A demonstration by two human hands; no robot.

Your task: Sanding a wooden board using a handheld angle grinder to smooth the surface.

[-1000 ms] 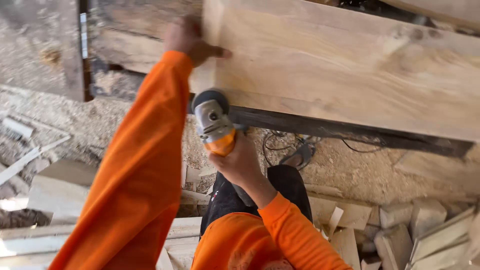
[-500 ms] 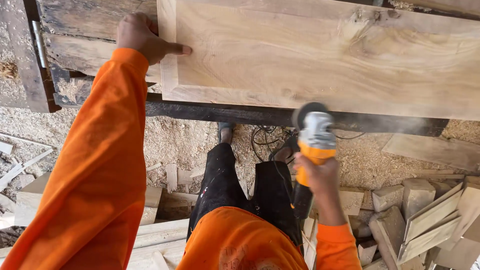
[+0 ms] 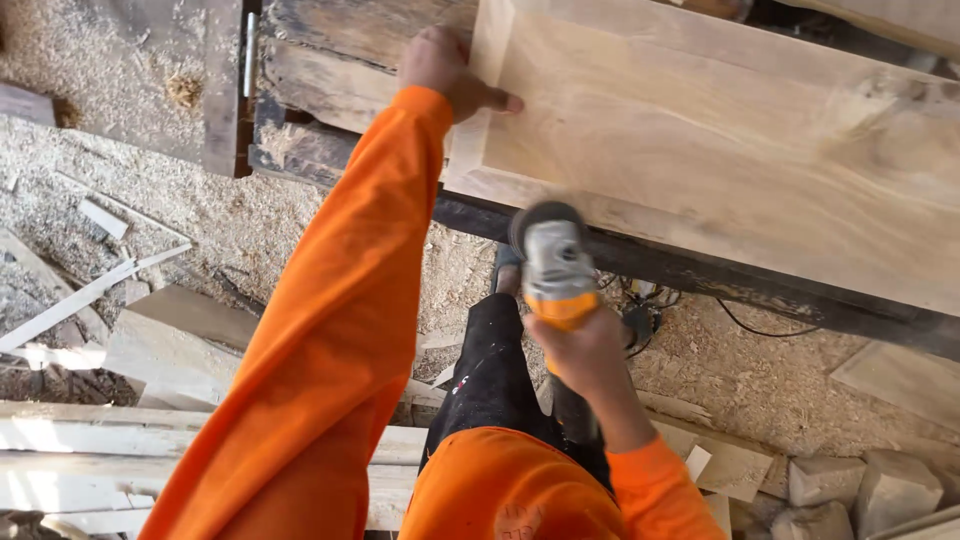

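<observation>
A wide pale wooden panel (image 3: 740, 130) with a raised border lies across a dark workbench (image 3: 700, 275). My left hand (image 3: 445, 70), in an orange sleeve, presses on the panel's left end with the thumb on its face. My right hand (image 3: 585, 355) grips an angle grinder (image 3: 555, 265) with a grey head and orange body. Its disc sits at the panel's near edge, close to the left corner.
Sawdust covers the floor (image 3: 250, 230). Pale planks (image 3: 90, 440) lie at the lower left, wood offcut blocks (image 3: 850, 490) at the lower right. A black cable (image 3: 750, 325) runs under the bench. An old dark board (image 3: 340, 60) lies left of the panel.
The grinder has moved left along the panel's near edge, back toward the left corner. My left hand stays on the panel's left end. The view has shifted.
</observation>
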